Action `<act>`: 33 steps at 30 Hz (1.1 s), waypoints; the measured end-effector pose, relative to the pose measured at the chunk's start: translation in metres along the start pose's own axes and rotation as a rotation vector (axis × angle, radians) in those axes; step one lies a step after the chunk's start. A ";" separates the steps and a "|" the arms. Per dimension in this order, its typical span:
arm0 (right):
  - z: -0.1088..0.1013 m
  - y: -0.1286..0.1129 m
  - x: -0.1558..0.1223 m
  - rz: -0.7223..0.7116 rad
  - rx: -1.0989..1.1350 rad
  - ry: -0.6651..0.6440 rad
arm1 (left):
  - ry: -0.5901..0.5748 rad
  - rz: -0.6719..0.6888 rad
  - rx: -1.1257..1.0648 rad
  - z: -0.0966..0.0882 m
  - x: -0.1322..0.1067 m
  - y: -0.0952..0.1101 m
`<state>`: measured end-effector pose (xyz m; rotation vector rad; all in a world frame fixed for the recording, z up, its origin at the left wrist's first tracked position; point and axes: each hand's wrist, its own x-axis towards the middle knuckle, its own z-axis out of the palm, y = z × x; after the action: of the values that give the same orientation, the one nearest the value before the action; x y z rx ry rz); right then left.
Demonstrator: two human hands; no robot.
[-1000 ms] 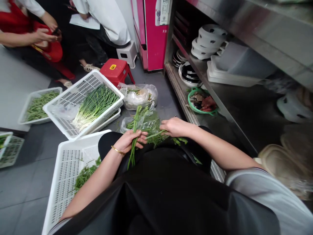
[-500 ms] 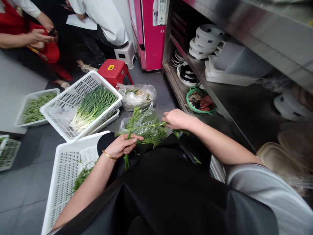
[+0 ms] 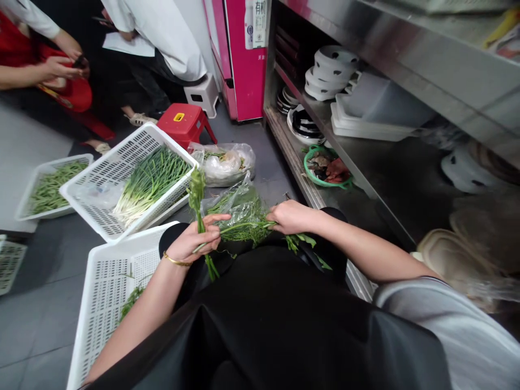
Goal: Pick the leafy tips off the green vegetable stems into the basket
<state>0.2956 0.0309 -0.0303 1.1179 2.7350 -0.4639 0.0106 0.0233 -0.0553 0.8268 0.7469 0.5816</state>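
Observation:
My left hand [image 3: 199,236], with a gold bracelet at the wrist, is closed around a small bunch of green stalks [image 3: 197,200] that stands almost upright over my black apron. My right hand [image 3: 289,216] is closed on leafy green stems [image 3: 247,226] that stretch between both hands. Just beyond them lies a clear plastic bag of greens [image 3: 238,201] on the floor. A white slotted basket [image 3: 106,295] with a few greens in it sits by my left knee.
A white basket of green onions [image 3: 134,181] and a tray of green beans [image 3: 44,187] stand on the grey floor. Behind them are a red stool [image 3: 184,122], another plastic bag [image 3: 223,162] and other people. A steel shelf [image 3: 361,179] with plates and a green basket runs along the right.
My left hand has raised its bunch so the stalks stand upright. My right hand has shifted slightly nearer with its stems. The view has drifted to the right.

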 end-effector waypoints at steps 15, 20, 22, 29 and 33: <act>0.016 0.021 -0.009 0.312 1.162 0.807 | -0.031 -0.061 0.169 0.010 -0.009 -0.004; 0.005 -0.019 0.016 -0.153 0.409 0.326 | -0.061 -0.049 0.181 0.023 0.008 -0.004; 0.011 -0.031 0.029 -0.266 0.372 0.185 | -0.051 -0.013 0.168 0.027 0.011 -0.006; 0.025 -0.001 0.019 0.188 1.220 0.695 | 0.035 0.052 0.106 0.017 0.014 -0.024; -0.003 0.025 -0.002 0.345 1.288 0.832 | 0.141 -0.023 0.079 0.007 0.028 -0.025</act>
<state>0.3150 0.0473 -0.0329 2.3933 2.4812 -2.2990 0.0372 0.0263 -0.0822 0.8549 0.9114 0.5974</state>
